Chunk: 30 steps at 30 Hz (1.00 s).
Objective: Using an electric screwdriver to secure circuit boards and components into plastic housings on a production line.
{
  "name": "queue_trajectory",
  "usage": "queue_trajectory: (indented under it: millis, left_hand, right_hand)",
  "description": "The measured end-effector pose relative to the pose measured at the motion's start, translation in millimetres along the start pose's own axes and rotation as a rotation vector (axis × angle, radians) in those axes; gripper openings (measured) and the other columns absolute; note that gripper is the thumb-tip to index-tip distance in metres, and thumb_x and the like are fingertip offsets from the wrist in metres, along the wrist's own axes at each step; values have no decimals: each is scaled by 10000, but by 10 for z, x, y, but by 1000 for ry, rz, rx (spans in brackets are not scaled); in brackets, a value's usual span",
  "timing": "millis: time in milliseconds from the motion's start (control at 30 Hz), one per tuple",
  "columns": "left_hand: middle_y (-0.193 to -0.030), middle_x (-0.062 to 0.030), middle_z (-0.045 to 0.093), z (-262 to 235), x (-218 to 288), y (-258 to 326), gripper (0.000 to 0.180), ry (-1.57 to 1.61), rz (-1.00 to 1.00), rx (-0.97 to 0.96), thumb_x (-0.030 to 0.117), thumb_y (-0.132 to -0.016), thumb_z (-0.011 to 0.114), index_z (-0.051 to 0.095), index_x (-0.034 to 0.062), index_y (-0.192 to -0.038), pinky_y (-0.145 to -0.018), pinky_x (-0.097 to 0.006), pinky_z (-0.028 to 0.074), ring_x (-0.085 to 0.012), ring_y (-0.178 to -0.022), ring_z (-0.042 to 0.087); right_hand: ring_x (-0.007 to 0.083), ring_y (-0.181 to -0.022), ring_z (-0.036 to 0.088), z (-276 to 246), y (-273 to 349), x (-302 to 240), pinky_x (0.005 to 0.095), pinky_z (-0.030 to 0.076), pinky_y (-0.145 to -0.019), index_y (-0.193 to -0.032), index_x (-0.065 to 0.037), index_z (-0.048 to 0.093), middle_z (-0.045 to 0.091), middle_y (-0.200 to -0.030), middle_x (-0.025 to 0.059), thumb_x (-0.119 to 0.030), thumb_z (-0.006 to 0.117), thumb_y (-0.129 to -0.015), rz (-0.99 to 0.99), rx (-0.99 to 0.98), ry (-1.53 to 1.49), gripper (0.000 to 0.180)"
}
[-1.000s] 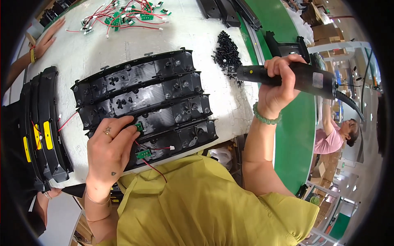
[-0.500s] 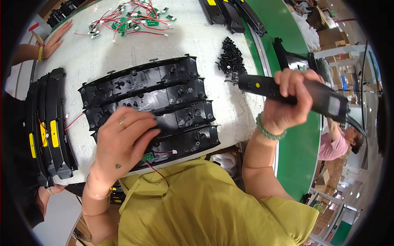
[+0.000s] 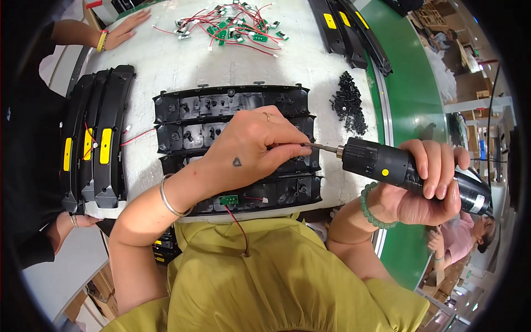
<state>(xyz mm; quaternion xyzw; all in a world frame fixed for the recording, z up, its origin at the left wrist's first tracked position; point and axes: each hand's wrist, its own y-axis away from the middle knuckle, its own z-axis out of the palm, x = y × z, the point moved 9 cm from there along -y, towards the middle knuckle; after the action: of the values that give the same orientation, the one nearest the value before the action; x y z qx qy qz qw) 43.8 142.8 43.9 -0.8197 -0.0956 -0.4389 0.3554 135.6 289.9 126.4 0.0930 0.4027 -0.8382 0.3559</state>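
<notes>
My right hand (image 3: 431,182) is wrapped round a black electric screwdriver (image 3: 381,160) with a yellow dot, its bit pointing left. At the bit's tip, the thumb and forefinger of my left hand (image 3: 254,144) are pinched together; whatever lies between them is too small to make out. Below the left hand lie several black plastic housings (image 3: 260,102), side by side in rows with their hollow sides up. In the nearest one sits a small green circuit board (image 3: 228,200). Its red wire hangs over the front edge onto my clothing.
Black screws (image 3: 348,105) lie heaped right of the housings. Green boards with red wires (image 3: 232,27) are piled at the back. Yellow-labelled black housings stand at left (image 3: 97,138) and back right (image 3: 345,33). Another person's hand (image 3: 124,30) rests on the table's left edge.
The screwdriver has swung from beside the screw heap to meet my left hand. My left hand has moved right from above the housings to the bit's tip. The view has shifted too.
</notes>
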Motion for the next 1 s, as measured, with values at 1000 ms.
queue_trajectory:
  millis: [1000]
  left_hand:
    - [-783, -67, 560, -371, 141, 579, 96, -344, 12, 134, 70, -776, 590, 556, 29, -856, -623, -346, 471, -253, -801, 549]
  right_hand:
    - [129, -460, 390, 848, 292, 477, 257, 344, -497, -1039, -42, 462, 435, -550, 34, -56, 574, -781, -119, -347, 181, 282]
